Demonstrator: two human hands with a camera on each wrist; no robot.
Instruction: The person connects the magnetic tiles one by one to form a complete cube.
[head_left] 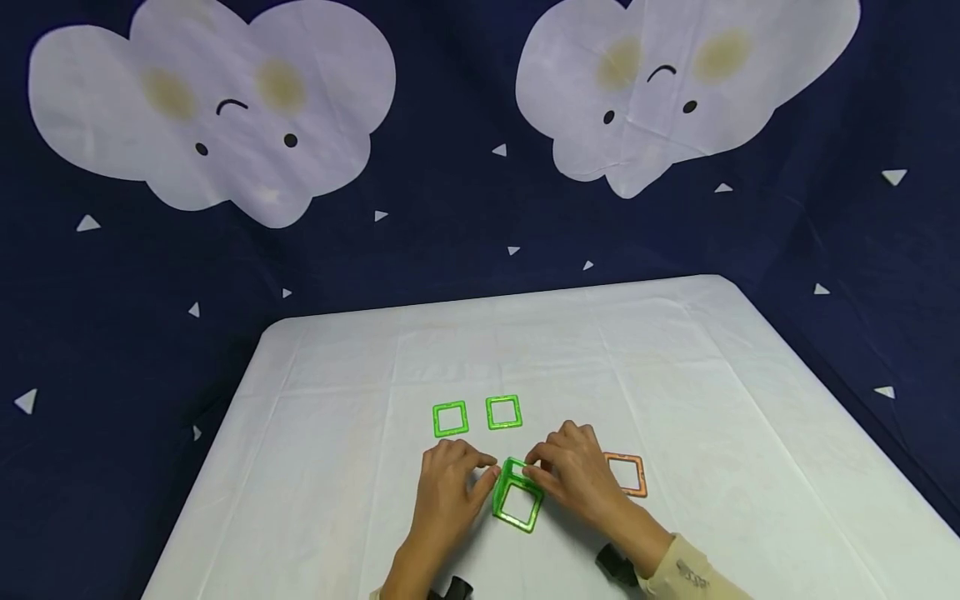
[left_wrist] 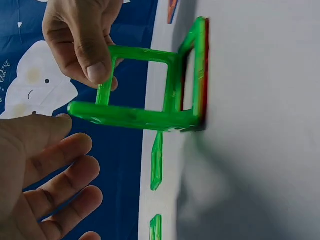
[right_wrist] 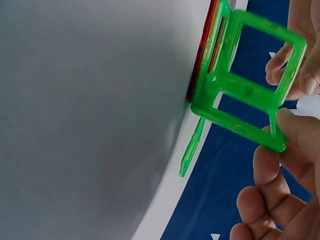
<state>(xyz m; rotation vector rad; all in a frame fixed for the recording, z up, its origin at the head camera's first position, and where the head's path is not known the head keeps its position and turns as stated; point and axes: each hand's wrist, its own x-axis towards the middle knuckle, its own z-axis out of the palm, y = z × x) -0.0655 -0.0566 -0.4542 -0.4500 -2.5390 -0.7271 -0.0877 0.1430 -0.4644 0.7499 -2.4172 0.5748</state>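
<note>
Between the two hands stands a small build of green square magnetic tiles (head_left: pixel 513 522), with open frames joined at right angles. In the left wrist view a red tile (left_wrist: pixel 204 80) lies against the green base tile on the table side. My right hand (head_left: pixel 577 471) pinches the free corner of one upright green tile (right_wrist: pixel 237 125) between thumb and fingers. Over on the other side, my left hand (head_left: pixel 447 492) has its fingers loosely spread. Its thumb tip (left_wrist: pixel 60 125) is right at a corner of the build, and no finger curls round it.
Two loose green square tiles (head_left: pixel 451 432) lie flat beyond the build. An orange square tile (head_left: pixel 641 477) lies to the right, partly behind the right hand. The white-covered table (head_left: pixel 337 417) ends at a dark blue cloth (head_left: pixel 450 242) with clouds.
</note>
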